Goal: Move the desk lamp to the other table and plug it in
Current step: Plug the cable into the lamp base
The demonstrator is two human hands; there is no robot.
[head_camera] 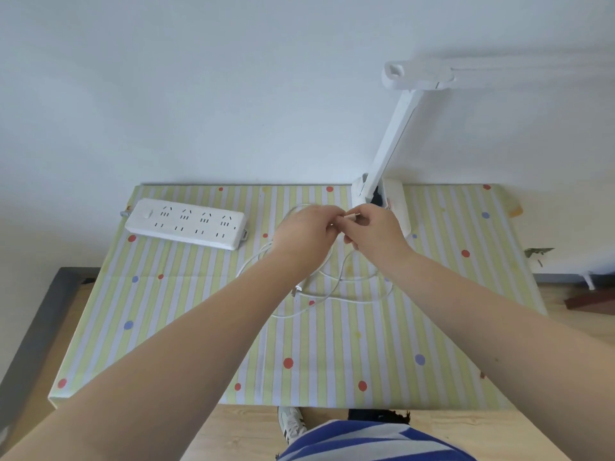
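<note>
Both your hands meet mid-table: left hand (304, 232) and right hand (372, 231) pinch the white cable (332, 294) end, coils lying loose nearer you. Desk lamp (396, 128) stands far right, power strip (186, 222) far left.

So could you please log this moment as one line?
lamp on table | both hands pinch cable end | power strip empty
</note>
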